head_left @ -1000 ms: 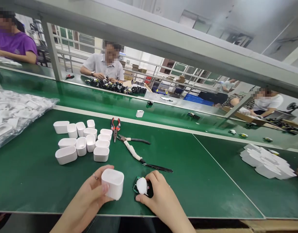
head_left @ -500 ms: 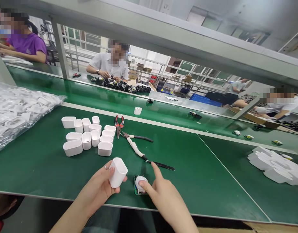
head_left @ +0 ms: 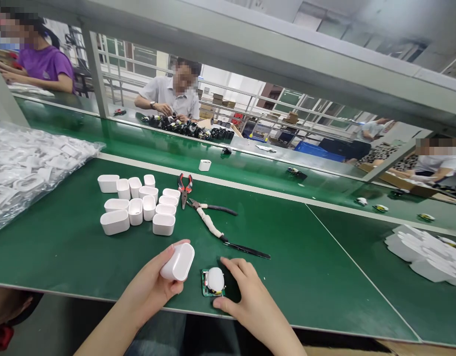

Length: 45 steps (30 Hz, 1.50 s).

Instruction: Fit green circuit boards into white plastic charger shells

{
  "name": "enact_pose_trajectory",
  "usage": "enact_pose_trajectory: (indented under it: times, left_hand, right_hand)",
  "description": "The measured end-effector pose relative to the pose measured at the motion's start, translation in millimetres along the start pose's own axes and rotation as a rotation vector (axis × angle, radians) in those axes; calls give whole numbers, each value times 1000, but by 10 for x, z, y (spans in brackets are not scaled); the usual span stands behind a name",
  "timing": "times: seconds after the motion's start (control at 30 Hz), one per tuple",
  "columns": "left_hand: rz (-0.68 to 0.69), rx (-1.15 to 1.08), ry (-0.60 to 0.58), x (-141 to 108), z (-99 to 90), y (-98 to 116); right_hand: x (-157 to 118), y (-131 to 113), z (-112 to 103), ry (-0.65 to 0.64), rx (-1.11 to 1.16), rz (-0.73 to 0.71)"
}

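Green bench mat runs the width of my view; beyond it, past a metal rail, a co-worker bends over a row of black parts, and another person in purple sits further left. At the far left of my bench lies a bulging clear bag of white parts; just right of it stands a tight cluster of white cases. Red-handled pliers lie beyond those, beside a long tool with a white-wrapped handle, possibly a soldering iron. A stack of white covers sits well off to my right. My left hand is closed around one white case, tilted and lifted off the mat; my right hand is open, arched over a small green circuit board with a white dome on it. The board sits on the mat between my hands, closer to the right; whether my fingers touch it is hard to see.
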State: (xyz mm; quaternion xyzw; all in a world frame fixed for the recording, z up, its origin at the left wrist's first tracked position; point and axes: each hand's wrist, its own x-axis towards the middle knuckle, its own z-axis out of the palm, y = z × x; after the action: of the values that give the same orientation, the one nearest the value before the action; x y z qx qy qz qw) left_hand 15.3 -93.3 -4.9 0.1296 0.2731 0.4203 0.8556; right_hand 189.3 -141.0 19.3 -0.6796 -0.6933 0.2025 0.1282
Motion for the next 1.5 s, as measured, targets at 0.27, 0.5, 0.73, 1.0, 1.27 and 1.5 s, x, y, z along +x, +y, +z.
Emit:
enact_pose_trajectory:
  times: [0.27,0.5,0.73,1.0,1.27,1.5]
  left_hand:
    - [2,-33,6,17,2,-3]
    - [9,10,88,25,14,-10]
    - [77,138,67,-18,47,-25]
    - [105,222,29,-32,76,-50]
    - [65,224,36,-35,65,-41]
    - [-39,66,96,4,45,-15]
  right_hand:
    - [-77,58,116,322,398,-3]
    - [-101,-318,207,566,348,-219]
    - [-5,-347,261,634,0,-375]
    - [-55,-392,157,590,-177,-383]
    - [-3,-438,136,466,-179,-346]
    - [19,-380,359,579,-111,-498]
